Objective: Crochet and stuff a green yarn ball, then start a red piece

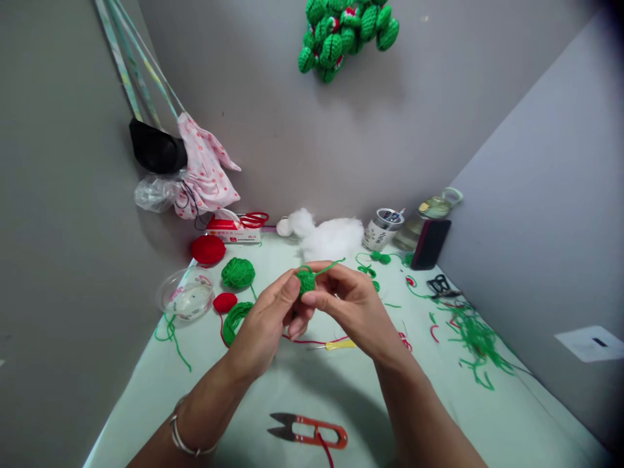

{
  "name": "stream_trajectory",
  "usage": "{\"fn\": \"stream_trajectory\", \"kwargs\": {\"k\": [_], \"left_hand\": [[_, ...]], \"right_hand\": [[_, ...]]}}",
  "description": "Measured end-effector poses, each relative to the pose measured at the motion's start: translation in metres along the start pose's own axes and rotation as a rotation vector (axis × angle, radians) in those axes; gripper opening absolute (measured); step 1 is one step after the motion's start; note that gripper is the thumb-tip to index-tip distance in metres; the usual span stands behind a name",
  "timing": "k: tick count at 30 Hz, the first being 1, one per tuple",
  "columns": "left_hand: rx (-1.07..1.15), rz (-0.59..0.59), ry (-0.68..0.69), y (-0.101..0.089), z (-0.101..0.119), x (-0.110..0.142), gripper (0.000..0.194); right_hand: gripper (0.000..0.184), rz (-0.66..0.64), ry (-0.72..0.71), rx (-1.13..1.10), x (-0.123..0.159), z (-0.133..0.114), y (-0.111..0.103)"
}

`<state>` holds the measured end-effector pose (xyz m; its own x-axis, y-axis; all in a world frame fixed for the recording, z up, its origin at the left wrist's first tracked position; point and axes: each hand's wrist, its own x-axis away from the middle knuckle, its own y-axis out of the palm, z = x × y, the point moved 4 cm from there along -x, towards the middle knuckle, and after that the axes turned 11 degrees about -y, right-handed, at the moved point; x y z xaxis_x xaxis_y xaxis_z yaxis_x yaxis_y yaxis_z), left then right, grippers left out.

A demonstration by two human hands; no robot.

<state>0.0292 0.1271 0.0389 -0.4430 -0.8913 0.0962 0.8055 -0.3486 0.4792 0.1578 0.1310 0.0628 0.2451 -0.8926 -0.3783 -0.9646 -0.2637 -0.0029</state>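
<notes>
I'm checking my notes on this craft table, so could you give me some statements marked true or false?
1. The left hand and right hand both hold a small green crocheted piece. True.
2. The bracelet is on the right arm. False: it is on the left arm.
3. The orange snips lie on the table with their blades apart. True.
4. The phone lies face down. False: it is propped up.
5. Red-handled scissors rest on a box. True.

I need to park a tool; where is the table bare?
Bare: near left, between left forearm and table's left edge; near right, between right forearm and green clippings. Crowded: the back, with white stuffing and pen can; farther left, with clear bowl and green yarn ball.
</notes>
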Motion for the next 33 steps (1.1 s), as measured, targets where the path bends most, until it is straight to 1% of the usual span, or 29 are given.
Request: {"fn": "stream_trajectory", "kwargs": {"k": [3, 5, 7, 9, 11, 12, 13, 14, 16, 17, 18, 20, 23, 25, 26, 28, 29, 31, 33], "left_hand": [[-0.045, 0.002, 0.016, -0.003, -0.002, 0.000, 0.044], [-0.064, 0.013, 0.008, -0.003, -0.004, -0.001, 0.044], [-0.069, 0.046, 0.005, -0.003, -0.004, -0.002, 0.045], [-0.059, 0.089, 0.021, -0.003, -0.002, -0.002, 0.042], [-0.027, 0.127, 0.044, -0.003, 0.001, -0.002, 0.037], [-0.007, 0.132, 0.043, -0.003, 0.002, -0.002, 0.036], [0.012, 0.124, 0.026, -0.002, 0.003, -0.002, 0.038], [0.030, 0.110, -0.005, -0.001, 0.002, -0.002, 0.041], [0.048, 0.085, -0.074, 0.001, -0.001, -0.001, 0.048], [0.047, 0.081, -0.089, 0.001, -0.002, -0.001, 0.051], [0.041, 0.083, -0.085, 0.001, -0.003, 0.000, 0.053], [0.018, 0.091, -0.037, 0.002, -0.004, 0.002, 0.051], [-0.030, 0.083, 0.002, 0.004, -0.006, 0.003, 0.050], [-0.026, 0.115, -0.004, 0.004, -0.007, 0.002, 0.053], [-0.007, 0.139, -0.012, 0.004, -0.007, 0.002, 0.055], [0.044, 0.177, -0.042, 0.005, -0.007, 0.002, 0.057], [0.072, 0.179, -0.064, 0.006, -0.007, 0.002, 0.057], [0.133, 0.145, -0.114, 0.008, -0.007, 0.003, 0.055], [0.199, 0.095, -0.155, 0.010, -0.006, 0.003, 0.051]], "right_hand": [[0.029, -0.054, -0.050, 0.011, 0.000, -0.003, 0.005], [0.028, -0.040, -0.066, -0.037, 0.001, -0.003, 0.009], [0.032, -0.027, -0.045, -0.079, 0.000, -0.001, 0.012], [0.034, 0.042, -0.068, 0.005, -0.003, 0.000, 0.009], [0.035, 0.133, -0.170, 0.178, -0.005, -0.004, 0.003], [0.036, 0.146, -0.227, 0.246, -0.005, -0.006, 0.002], [0.036, 0.113, -0.265, 0.276, -0.005, -0.008, 0.002], [0.036, 0.042, -0.276, 0.262, -0.006, -0.008, 0.004], [0.037, -0.119, -0.218, 0.141, -0.005, -0.005, 0.009], [0.037, -0.168, -0.166, 0.061, -0.004, -0.003, 0.012], [0.037, -0.186, -0.112, -0.017, -0.003, 0.000, 0.013], [0.037, -0.156, -0.034, -0.126, -0.001, 0.004, 0.015], [0.034, -0.128, -0.049, -0.140, 0.001, 0.004, 0.018], [0.031, -0.115, -0.082, -0.095, 0.002, 0.004, 0.021], [0.031, -0.086, -0.089, -0.067, 0.003, 0.004, 0.021], [0.031, -0.011, -0.068, -0.042, 0.004, 0.005, 0.020], [0.033, 0.004, -0.048, -0.049, 0.004, 0.006, 0.020], [0.037, -0.039, 0.004, -0.087, 0.004, 0.007, 0.018], [0.041, -0.132, 0.041, -0.111, 0.003, 0.008, 0.016]]}}
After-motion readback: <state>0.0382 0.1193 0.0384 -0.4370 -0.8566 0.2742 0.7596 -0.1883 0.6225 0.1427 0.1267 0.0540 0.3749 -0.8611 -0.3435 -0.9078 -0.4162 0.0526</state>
